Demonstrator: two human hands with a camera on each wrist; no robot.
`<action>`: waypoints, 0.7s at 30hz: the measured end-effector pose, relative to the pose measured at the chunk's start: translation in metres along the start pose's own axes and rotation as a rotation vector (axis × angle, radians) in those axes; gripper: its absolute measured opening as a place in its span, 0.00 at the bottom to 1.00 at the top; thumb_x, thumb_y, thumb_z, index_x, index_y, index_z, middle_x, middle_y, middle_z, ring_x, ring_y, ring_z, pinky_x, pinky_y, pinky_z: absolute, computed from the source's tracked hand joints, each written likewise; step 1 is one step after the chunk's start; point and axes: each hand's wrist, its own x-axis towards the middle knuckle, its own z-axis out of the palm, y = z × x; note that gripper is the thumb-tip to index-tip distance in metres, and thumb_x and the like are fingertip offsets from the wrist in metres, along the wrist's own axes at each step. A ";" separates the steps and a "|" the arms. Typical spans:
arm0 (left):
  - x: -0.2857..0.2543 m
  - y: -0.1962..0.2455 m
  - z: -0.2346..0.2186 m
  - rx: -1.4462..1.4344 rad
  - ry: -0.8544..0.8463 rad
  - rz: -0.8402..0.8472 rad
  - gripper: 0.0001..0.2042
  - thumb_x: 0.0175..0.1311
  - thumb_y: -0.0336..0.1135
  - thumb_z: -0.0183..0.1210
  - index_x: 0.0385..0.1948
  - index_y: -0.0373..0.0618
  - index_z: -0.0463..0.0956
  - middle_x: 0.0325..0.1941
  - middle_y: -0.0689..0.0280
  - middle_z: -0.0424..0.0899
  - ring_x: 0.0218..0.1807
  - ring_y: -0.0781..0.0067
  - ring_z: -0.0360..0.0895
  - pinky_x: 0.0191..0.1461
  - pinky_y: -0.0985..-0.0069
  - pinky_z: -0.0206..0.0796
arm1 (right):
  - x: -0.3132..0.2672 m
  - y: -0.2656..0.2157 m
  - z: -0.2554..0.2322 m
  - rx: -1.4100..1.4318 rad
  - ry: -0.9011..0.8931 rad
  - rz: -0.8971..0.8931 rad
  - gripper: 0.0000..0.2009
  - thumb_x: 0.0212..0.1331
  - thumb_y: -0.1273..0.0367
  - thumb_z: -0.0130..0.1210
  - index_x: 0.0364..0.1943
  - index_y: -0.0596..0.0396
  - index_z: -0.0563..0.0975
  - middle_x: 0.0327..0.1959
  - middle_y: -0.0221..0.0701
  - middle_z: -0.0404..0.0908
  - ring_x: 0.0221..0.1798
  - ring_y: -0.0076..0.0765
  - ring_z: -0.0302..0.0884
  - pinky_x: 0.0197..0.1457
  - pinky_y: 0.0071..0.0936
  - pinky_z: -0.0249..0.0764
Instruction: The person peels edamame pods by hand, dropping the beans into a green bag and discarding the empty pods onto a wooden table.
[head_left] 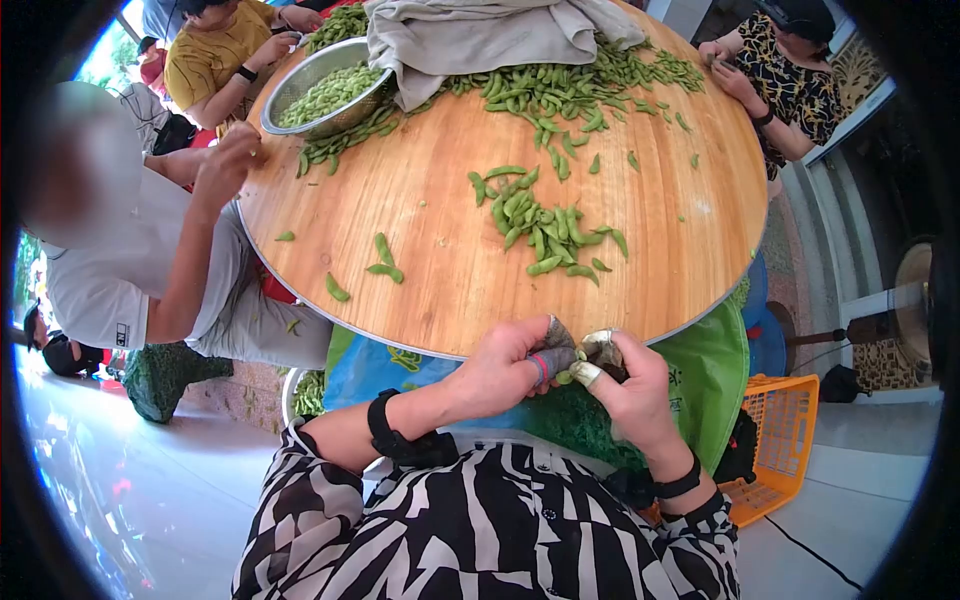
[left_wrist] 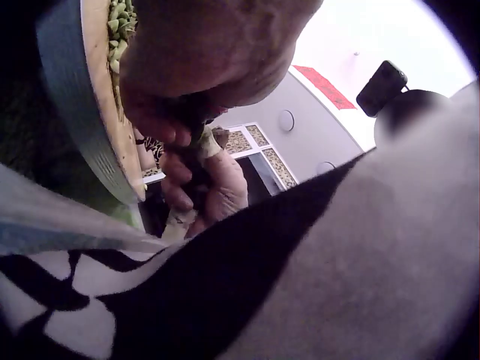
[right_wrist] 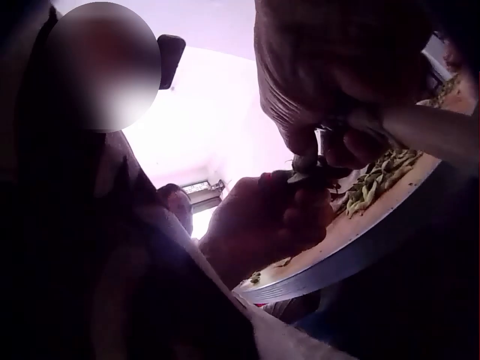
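Observation:
My left hand (head_left: 505, 372) and right hand (head_left: 630, 385) meet just off the table's near edge, with curled fingers pinching a small green pod (head_left: 565, 377) between them. Coverings wrap some fingertips of both hands. In the right wrist view the pod (right_wrist: 304, 163) shows between the right hand (right_wrist: 337, 82) and the left hand (right_wrist: 262, 217). The left wrist view shows both hands close together, their fingertips partly in shadow. A small pile of green pods (head_left: 545, 225) lies on the round wooden table (head_left: 430, 290) beyond my hands.
A metal colander (head_left: 330, 90) of pods stands at the table's far left, beside a grey cloth (head_left: 480, 40) and a larger pod heap (head_left: 560, 95). Several people sit around the table. Below are a green bag (head_left: 715, 380) and an orange crate (head_left: 790, 420).

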 end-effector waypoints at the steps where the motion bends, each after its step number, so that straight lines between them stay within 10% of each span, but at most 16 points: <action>1: 0.000 0.002 0.000 -0.017 -0.020 0.001 0.06 0.66 0.33 0.55 0.39 0.42 0.74 0.27 0.72 0.77 0.25 0.84 0.72 0.26 0.83 0.65 | 0.000 -0.003 -0.003 0.000 0.001 0.000 0.11 0.45 0.78 0.60 0.35 0.62 0.75 0.22 0.35 0.67 0.24 0.38 0.67 0.28 0.26 0.65; 4: -0.002 0.011 -0.002 -0.016 -0.063 -0.086 0.07 0.65 0.34 0.56 0.38 0.42 0.74 0.27 0.72 0.77 0.25 0.85 0.72 0.26 0.84 0.65 | -0.002 -0.007 -0.013 0.148 -0.071 0.343 0.09 0.47 0.78 0.58 0.35 0.61 0.75 0.25 0.34 0.71 0.24 0.32 0.68 0.29 0.25 0.65; 6: -0.003 0.011 -0.005 -0.002 -0.041 -0.093 0.07 0.65 0.34 0.57 0.38 0.42 0.74 0.26 0.72 0.77 0.25 0.85 0.72 0.25 0.84 0.65 | -0.001 0.003 -0.016 -0.283 -0.088 -0.086 0.09 0.49 0.77 0.56 0.37 0.61 0.75 0.29 0.32 0.75 0.28 0.26 0.69 0.32 0.23 0.67; 8: -0.002 0.010 -0.009 0.010 -0.019 -0.101 0.07 0.64 0.34 0.58 0.37 0.42 0.74 0.26 0.72 0.77 0.25 0.86 0.72 0.24 0.85 0.65 | -0.001 -0.007 -0.018 -0.346 -0.083 -0.155 0.13 0.49 0.77 0.55 0.41 0.63 0.74 0.33 0.31 0.77 0.31 0.23 0.70 0.34 0.23 0.69; 14: -0.001 0.018 -0.006 -0.007 -0.067 -0.104 0.06 0.63 0.33 0.58 0.36 0.42 0.75 0.25 0.71 0.79 0.26 0.85 0.75 0.23 0.85 0.67 | -0.002 -0.005 -0.021 0.206 -0.243 0.383 0.11 0.54 0.75 0.55 0.43 0.62 0.75 0.27 0.28 0.76 0.24 0.15 0.68 0.27 0.16 0.66; 21: 0.003 0.006 -0.002 -0.504 -0.120 0.068 0.11 0.61 0.27 0.59 0.46 0.40 0.76 0.36 0.65 0.82 0.34 0.78 0.79 0.37 0.82 0.71 | 0.003 0.000 -0.013 0.719 -0.107 0.549 0.07 0.59 0.75 0.48 0.38 0.65 0.74 0.26 0.33 0.75 0.16 0.19 0.64 0.16 0.16 0.56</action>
